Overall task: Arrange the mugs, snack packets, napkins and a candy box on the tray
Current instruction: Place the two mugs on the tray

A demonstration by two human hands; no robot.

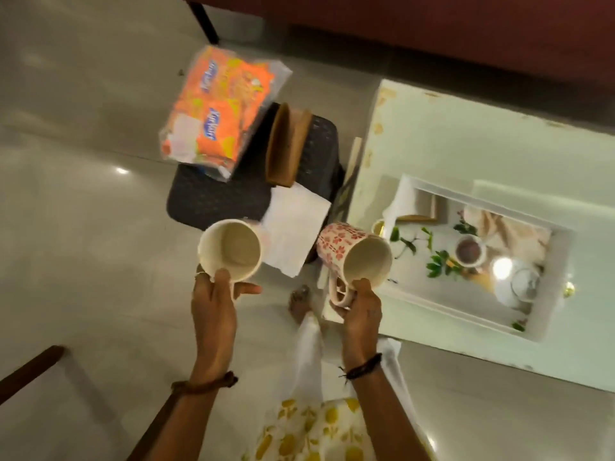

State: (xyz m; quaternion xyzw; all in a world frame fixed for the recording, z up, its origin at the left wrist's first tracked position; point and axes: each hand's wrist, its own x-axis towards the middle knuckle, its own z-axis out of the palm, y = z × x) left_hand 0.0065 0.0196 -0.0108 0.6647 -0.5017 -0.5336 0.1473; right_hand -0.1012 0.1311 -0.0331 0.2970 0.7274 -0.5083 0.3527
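Observation:
My left hand (214, 302) grips the handle of a cream mug (229, 249), held in the air, its empty inside facing me. My right hand (361, 306) grips the handle of a mug with red flowers (336, 242), tilted, at the white table's left edge. The white tray (545, 327) with a printed tea picture lies on the white table (432, 138) at the right. White napkins (294, 227) lie on a dark stool (213, 201), with a pack of orange snack packets (213, 108) and a brown box (286, 144) standing on its edge.
A red sofa (432, 24) runs along the back. A dark wooden furniture edge (30, 367) shows at the lower left. My foot (299, 304) is on the pale tiled floor (83, 227) between stool and table.

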